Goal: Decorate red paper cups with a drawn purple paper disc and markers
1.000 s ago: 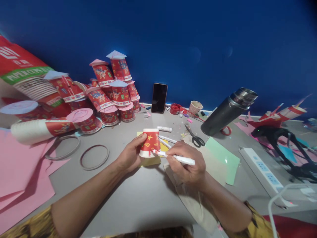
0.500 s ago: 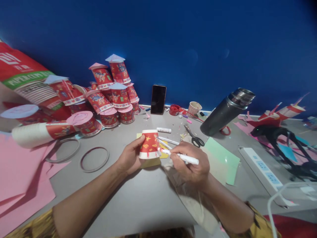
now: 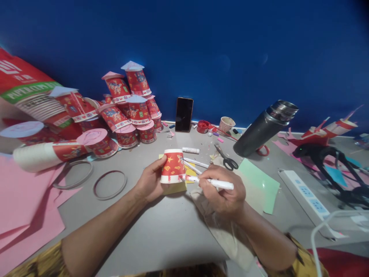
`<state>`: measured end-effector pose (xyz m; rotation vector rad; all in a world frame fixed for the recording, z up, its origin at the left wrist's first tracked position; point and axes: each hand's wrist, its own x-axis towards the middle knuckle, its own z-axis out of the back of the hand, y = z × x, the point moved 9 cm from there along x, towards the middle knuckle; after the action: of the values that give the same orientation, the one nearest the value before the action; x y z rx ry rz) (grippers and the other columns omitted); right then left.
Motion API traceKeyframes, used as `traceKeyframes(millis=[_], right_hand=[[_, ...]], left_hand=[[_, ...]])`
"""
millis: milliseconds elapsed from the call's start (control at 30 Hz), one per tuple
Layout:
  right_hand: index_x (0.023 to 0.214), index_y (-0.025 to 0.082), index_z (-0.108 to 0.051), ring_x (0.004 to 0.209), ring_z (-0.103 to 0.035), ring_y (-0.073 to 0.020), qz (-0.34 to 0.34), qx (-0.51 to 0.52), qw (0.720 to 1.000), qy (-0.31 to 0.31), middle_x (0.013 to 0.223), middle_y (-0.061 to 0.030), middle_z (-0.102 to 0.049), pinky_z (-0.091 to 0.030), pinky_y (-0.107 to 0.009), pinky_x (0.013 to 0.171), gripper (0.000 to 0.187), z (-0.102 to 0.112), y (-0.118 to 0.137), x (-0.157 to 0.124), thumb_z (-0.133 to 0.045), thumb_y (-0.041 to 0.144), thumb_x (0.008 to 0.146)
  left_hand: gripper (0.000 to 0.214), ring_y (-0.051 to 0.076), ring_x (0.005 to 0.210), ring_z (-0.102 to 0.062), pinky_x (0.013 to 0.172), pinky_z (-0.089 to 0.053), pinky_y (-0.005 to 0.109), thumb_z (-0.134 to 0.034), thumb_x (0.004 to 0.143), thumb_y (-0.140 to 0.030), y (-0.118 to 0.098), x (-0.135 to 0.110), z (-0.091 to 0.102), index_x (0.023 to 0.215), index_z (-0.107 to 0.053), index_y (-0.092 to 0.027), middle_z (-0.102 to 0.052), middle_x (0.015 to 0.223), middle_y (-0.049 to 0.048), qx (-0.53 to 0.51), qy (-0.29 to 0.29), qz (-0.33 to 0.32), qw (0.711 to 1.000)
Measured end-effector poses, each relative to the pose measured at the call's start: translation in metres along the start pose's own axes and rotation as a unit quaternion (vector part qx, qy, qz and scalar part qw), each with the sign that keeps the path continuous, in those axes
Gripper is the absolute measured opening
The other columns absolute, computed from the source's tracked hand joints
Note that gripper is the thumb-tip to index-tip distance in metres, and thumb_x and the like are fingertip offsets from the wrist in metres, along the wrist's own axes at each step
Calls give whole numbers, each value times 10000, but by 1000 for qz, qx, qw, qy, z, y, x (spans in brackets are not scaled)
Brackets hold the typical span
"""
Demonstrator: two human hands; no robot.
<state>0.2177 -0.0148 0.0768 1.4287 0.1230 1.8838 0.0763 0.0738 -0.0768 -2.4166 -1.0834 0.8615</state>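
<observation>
My left hand (image 3: 151,181) is closed around a red paper cup (image 3: 173,164) with gold stars and white bands, held upside down. Red marks show on the white band at its lower edge. Between the fingers of my right hand (image 3: 225,188) is a white marker (image 3: 217,184), its red tip at the lower right of the cup. Behind the cup lie more white markers (image 3: 197,163) and yellow paper (image 3: 188,171). A beige cloth (image 3: 213,223) lies beneath my right hand.
Decorated cups (image 3: 138,107) are stacked at the back left, near pink paper (image 3: 25,196) and two grey rings (image 3: 109,185). A phone (image 3: 183,114) leans on the blue wall. Scissors (image 3: 229,162), a dark flask (image 3: 262,129), green paper (image 3: 259,182) and a power strip (image 3: 304,196) are on the right.
The cup has shifted slightly left and up in my left hand. My right hand keeps the marker tip at the cup's lower band, moved slightly downward along it.
</observation>
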Motion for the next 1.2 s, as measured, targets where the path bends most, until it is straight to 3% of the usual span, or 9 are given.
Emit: traceKeyframes(millis=[600,833,1000,1200], right_hand=[[852,211,-698,581,-655,-156,6,-20,1000,1,680,-13,-723,-538,-276,592,145,-4,-2,-1,-612,146,949],[875,205,-705,585,-664,-149,20,7,1000,10,694,-15,-737,-549,-269,596,138,-7,1,-1,-621,121,947],[861,214,-694,571,-653,-143,36,17,999,29,675,-3,-725,-546,-264,591,145,-11,3,-2,-618,120,941],[810,210,-656,546,-624,-129,36,31,997,65,639,6,-682,-516,-249,568,166,-17,6,-4,-583,105,915]], left_hand=[[379,356,1002,-803,1019,-601,515,-657,974,-352,1,0,-1,1179,-752,-48,-829,1071,210,34,20,-22,999],[308,330,954,-816,969,-631,470,-717,939,-302,-2,0,-5,1161,-756,-92,-834,1074,173,50,32,-50,997],[303,309,923,-817,904,-646,416,-753,919,-317,-2,0,-8,1137,-764,-106,-836,1051,158,61,61,-62,994],[266,303,914,-812,870,-654,413,-753,918,-299,-1,1,-5,1092,-766,-99,-832,1060,170,63,45,-64,995]])
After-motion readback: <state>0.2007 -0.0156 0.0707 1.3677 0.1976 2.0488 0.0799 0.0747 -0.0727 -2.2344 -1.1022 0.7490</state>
